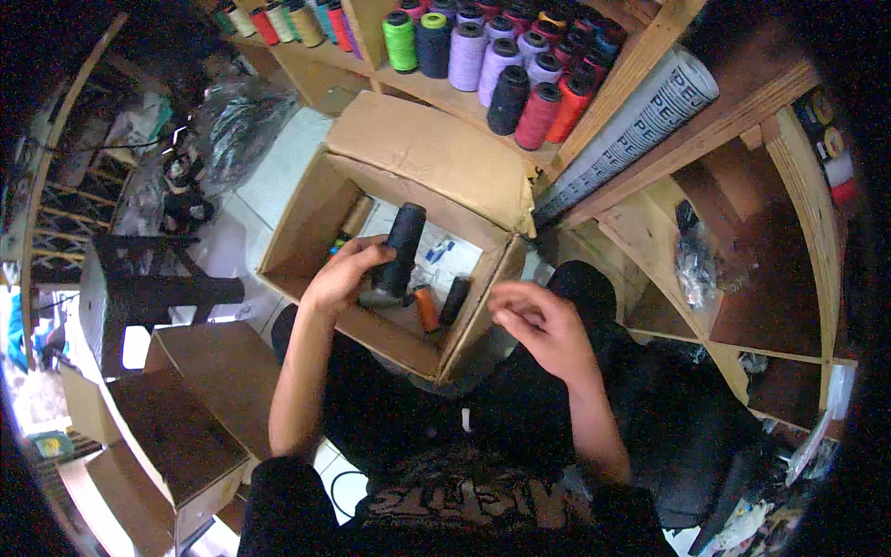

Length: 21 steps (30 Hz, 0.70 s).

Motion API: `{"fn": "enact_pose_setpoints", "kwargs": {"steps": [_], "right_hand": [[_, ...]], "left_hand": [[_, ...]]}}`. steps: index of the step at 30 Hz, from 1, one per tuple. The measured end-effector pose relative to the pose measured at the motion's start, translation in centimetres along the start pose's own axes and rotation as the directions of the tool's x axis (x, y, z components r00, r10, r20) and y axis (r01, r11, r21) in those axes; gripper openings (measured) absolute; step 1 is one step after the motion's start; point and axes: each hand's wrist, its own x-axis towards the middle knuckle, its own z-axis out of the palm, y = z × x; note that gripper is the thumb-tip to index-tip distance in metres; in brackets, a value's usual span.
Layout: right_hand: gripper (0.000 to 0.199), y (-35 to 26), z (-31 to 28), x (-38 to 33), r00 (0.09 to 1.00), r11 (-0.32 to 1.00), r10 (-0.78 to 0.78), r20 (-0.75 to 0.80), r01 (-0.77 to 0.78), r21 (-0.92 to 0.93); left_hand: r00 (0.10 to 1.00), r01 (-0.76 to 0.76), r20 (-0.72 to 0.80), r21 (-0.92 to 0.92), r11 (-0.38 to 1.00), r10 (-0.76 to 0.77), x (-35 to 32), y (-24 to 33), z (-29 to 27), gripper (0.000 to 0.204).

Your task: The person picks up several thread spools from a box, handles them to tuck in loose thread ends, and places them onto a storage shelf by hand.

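A large black thread spool (401, 249) is in my left hand (343, 274), tilted above the open cardboard box (478, 325). The fingers wrap its side, with the thumb along it. Inside the box lie an orange spool (426, 308), a smaller black spool (455, 300) and some small pieces by the left wall, partly hidden by my hand. Just off the box's right wall is my right hand (543, 325), its fingers loosely bent and apart, with nothing visible in them. The box sits before my knees, one flap folded outward at the far side.
Beyond the box, a wooden shelf (445, 90) bears several rows of coloured thread spools. A long printed roll (640, 130) leans beside it. More wooden shelving (770, 278) stands at the right. Cardboard boxes (172, 418) and a black stool (167, 288) are at the left, with plastic bags (246, 121) behind.
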Motion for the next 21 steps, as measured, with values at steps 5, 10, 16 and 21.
{"fn": "enact_pose_setpoints", "kwargs": {"steps": [5,10,16,21], "right_hand": [[0.069,-1.8,4.7,3.5,0.939,0.924,-0.343,-0.012,0.336,-0.182],[0.057,-5.9,5.8,2.9,0.931,0.991,-0.112,0.348,0.08,0.105],[0.015,-5.8,3.8,0.9,0.977,0.981,-0.114,0.179,0.082,0.177],[0.011,-7.4,2.2,-0.7,0.973,0.955,-0.152,0.171,0.1,0.28]], "left_hand": [[0.99,-0.128,0.001,-0.436,0.891,0.142,-7.2,3.4,1.3,0.044],[0.96,-0.229,0.01,-0.553,0.801,0.281,-10.6,5.5,1.6,0.041],[0.936,-0.311,-0.047,-0.573,0.758,0.349,-10.8,3.9,1.7,0.052],[0.894,-0.447,-0.195,-0.39,0.805,0.403,-10.9,4.0,3.0,0.052]]}}
